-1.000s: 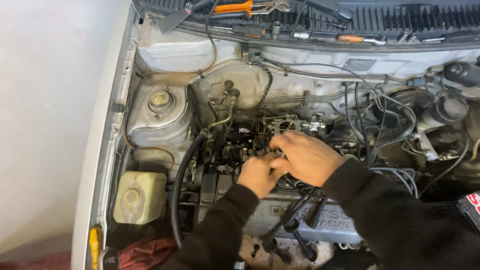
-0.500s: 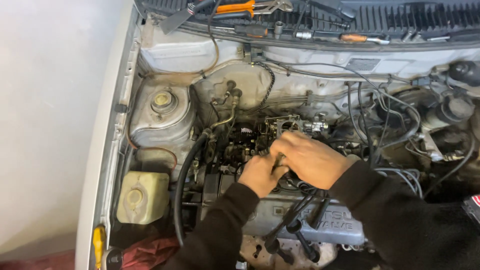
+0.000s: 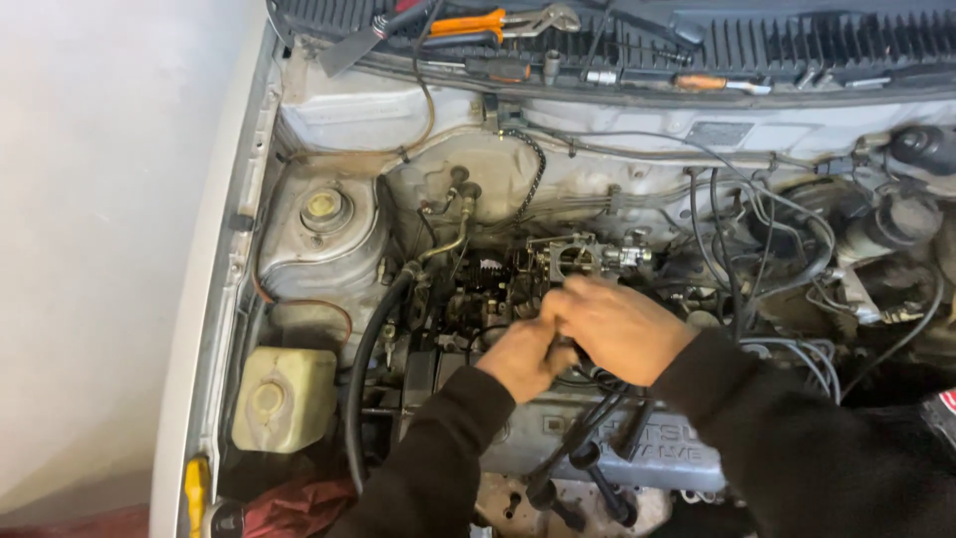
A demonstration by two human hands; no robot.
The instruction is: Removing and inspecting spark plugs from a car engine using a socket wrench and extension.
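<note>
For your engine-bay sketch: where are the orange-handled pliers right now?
In the head view, the orange-handled pliers lie on the black cowl grille at the top, left of centre, far above both hands working at the engine's middle.

We look down from head height into the engine bay (image 3: 597, 299), close over both hands, facing the firewall; one view only

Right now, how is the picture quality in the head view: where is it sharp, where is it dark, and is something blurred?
Head view: even indoor light, no strong glare; the pale plastic reservoir and orange-handled pliers look sharp; the left hand and right hand are slightly soft at the fingers; the gaps around the grey metal valve cover fall into deep shadow, and what the hands grip cannot be told.
</note>
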